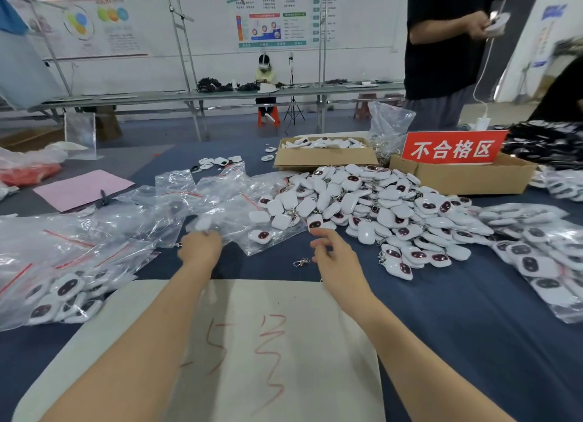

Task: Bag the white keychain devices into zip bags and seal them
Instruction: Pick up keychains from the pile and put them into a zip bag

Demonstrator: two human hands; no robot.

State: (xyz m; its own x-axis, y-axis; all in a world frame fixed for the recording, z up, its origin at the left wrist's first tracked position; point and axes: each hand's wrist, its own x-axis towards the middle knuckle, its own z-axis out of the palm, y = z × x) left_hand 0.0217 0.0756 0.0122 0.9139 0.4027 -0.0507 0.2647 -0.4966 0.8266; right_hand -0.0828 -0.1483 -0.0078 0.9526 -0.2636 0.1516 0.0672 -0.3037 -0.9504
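A big heap of white keychain devices [378,207] with dark red faces lies on the blue table, right of centre. Clear zip bags [176,200] with red seal lines are strewn to its left. My left hand [200,248] grips the edge of one zip bag; a blurred white device [203,222] sits just above its fingers, seemingly inside that bag. My right hand [331,251] hovers with fingers loosely spread and holds nothing, its fingertips just short of a face-up device [315,222] at the heap's near edge. A loose metal clasp [301,261] lies beside that hand.
Bagged devices are piled at near left [63,292] and far right [536,257]. A white sheet [252,342] with red writing lies under my forearms. Two cardboard boxes [325,159], one with a red sign [452,148], stand behind the heap. A person [441,52] stands at back right.
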